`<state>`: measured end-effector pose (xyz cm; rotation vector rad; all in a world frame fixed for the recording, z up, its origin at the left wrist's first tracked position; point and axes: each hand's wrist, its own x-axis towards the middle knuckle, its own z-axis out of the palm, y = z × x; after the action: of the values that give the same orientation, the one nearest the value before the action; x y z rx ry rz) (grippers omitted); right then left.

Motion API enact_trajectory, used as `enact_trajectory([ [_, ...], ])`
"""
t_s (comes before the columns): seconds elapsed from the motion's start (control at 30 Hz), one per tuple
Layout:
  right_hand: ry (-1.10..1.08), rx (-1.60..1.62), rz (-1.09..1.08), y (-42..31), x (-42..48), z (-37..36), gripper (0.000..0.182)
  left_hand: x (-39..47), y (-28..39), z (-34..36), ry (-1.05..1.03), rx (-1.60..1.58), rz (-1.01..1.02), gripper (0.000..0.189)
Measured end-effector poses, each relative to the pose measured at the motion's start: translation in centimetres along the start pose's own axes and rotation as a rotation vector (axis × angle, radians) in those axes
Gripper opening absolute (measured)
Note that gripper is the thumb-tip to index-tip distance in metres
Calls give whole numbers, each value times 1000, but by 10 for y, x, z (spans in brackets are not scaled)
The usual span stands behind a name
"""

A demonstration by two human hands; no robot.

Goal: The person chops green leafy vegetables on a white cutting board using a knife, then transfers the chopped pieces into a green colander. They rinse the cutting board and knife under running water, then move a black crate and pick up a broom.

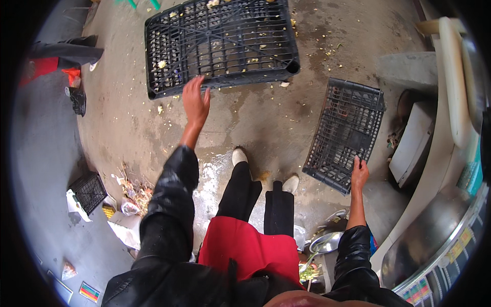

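Observation:
My left hand (196, 102) reaches forward with its fingers stretched out and nothing in it. Its fingertips overlap the near edge of a large black plastic crate (230, 42); whether they touch is not clear. Pale yellowish scraps cling to that crate's slatted bottom. On my right, a smaller black plastic crate (345, 134) is tilted at an angle, and my right hand (360, 174) grips its near right edge. Part of the right fingers is hidden behind the crate's rim.
Vegetable scraps (138, 192) lie in a heap at left, beside a white box (126, 229). A metal basin (327, 242) stands by my right leg. At right is a counter with a large metal bowl (425, 226). Another person's leg (73, 51) shows at far left.

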<state>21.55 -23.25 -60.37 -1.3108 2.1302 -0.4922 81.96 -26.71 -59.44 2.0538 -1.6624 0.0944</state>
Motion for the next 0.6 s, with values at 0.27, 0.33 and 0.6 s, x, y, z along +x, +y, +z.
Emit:
enact_trajectory([
  [0.27,-84,-179,41,-23,-13,-28,43,54,-12,62,-255,229,178,22],
  [0.33,-108,-223,78,-28,-13,-29,45,55,-15,66,-241,239,179,16],
  [0.6,-151,-256,38,-4,16,-32,43,94,-6,-19,-508,47,141,32],
])
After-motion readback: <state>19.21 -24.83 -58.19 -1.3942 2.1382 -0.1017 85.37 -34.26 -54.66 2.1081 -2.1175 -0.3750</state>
